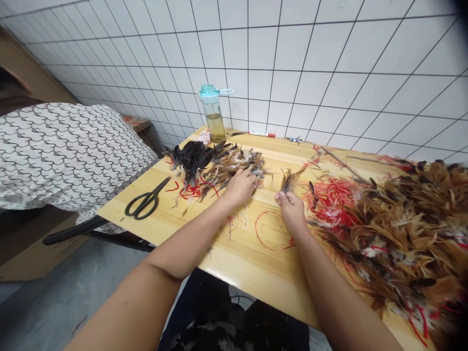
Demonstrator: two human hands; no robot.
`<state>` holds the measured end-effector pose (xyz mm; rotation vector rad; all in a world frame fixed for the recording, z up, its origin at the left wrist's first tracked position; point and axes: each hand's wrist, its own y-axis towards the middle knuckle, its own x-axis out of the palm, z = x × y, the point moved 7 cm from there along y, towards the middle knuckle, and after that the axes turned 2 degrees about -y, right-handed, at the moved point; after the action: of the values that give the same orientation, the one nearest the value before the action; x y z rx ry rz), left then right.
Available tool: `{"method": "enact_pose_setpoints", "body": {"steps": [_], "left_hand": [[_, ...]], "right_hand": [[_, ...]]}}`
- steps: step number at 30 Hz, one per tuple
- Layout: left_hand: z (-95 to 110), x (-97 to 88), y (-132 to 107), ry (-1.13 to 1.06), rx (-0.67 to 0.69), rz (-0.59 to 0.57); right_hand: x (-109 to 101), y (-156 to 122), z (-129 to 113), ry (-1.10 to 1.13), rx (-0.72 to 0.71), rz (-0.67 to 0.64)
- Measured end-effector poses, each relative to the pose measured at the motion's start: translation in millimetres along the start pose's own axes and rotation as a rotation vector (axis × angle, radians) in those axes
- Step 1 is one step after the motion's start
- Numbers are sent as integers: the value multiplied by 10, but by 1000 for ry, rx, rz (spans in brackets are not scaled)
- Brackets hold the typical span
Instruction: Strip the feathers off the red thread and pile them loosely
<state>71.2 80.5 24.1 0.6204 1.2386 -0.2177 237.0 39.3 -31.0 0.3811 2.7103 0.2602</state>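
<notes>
White tiled wall [329,58], pale wooden table [237,256], large brown feather heap [395,229] at right, smaller dark feather pile [208,163] beneath left hand [241,187], fingers curled, grip unclear, right hand [291,208] pinching small brown feather tuft [288,181], upright above fingertips.

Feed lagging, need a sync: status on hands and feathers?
Left hand on small feather pile, grip unclear. Right hand pinching feather tuft. Loose red string between hands; scissors apart, far left.
</notes>
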Motion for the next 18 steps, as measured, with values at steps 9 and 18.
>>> {"method": "enact_pose_setpoints", "body": {"steps": [9, 18], "left_hand": [[274, -115, -45, -113, 218, -2], [461, -147, -68, -129, 329, 28]], "right_hand": [[-111, 3, -101, -163, -24, 68], [4, -22, -157, -250, -113, -19]]}}
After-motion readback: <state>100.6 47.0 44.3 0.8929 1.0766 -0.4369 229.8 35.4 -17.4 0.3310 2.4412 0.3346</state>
